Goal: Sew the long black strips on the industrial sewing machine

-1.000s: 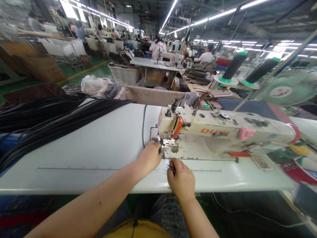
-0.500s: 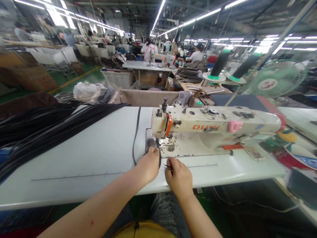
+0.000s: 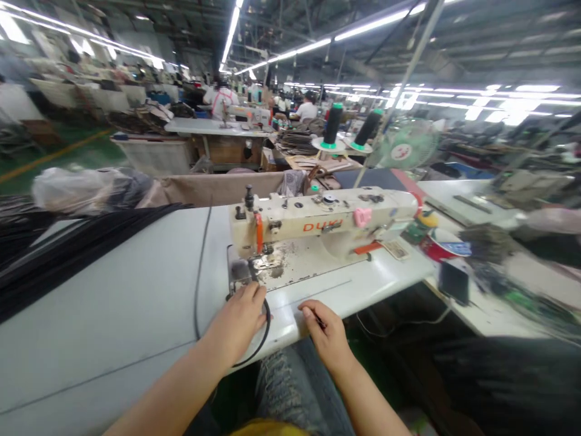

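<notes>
My left hand (image 3: pixel 242 318) is closed on a thin black strip (image 3: pixel 267 324) just in front of the sewing machine's needle area. The strip curves round beside the hand and down over the table's front edge. A small dark tool, perhaps thread snips, is in my closed right hand (image 3: pixel 324 330), to the right of the left hand. The white sewing machine (image 3: pixel 318 227) stands behind both hands. Another stretch of dark cord (image 3: pixel 202 260) runs over the white table (image 3: pixel 149 290) left of the machine.
A heap of long black strips (image 3: pixel 82 254) covers the table's left side. Behind the machine are two black thread cones (image 3: pixel 333 127) and a green fan (image 3: pixel 403 148). A phone-like dark object (image 3: pixel 454 281) lies at the right. People sit at machines farther back.
The view has turned to the right. My hands are farther apart, and the black strip now shows as a wide loop beside my left hand. The right hand still holds the dark tool.
</notes>
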A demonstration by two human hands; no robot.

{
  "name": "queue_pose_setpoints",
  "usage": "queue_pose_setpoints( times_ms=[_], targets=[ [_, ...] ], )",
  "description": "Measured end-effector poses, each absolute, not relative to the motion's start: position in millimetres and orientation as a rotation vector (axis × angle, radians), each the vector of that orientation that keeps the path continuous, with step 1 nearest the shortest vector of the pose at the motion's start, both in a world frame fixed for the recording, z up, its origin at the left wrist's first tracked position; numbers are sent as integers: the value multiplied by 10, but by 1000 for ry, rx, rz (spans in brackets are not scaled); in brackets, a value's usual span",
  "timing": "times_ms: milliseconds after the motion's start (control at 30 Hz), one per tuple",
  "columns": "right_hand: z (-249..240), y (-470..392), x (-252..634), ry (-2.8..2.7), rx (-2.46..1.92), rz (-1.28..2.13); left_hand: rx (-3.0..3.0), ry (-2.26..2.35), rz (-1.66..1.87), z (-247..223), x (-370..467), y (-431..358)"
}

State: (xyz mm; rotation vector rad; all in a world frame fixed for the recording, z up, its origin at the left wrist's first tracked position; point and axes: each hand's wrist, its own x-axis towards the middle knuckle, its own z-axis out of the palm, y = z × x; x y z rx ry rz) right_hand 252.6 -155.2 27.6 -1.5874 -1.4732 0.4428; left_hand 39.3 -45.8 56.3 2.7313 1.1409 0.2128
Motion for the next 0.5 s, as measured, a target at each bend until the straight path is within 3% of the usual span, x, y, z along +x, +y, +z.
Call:
queue_pose_setpoints(
  times_ms=[267, 500],
  targets=[
    [140, -2468, 3449, -1059, -2124, 163, 3070, 938, 266, 246, 248, -316],
    [455, -3366, 4323, -397, -2639, -113, 3069, 894, 387, -27, 176, -197]
  ],
)
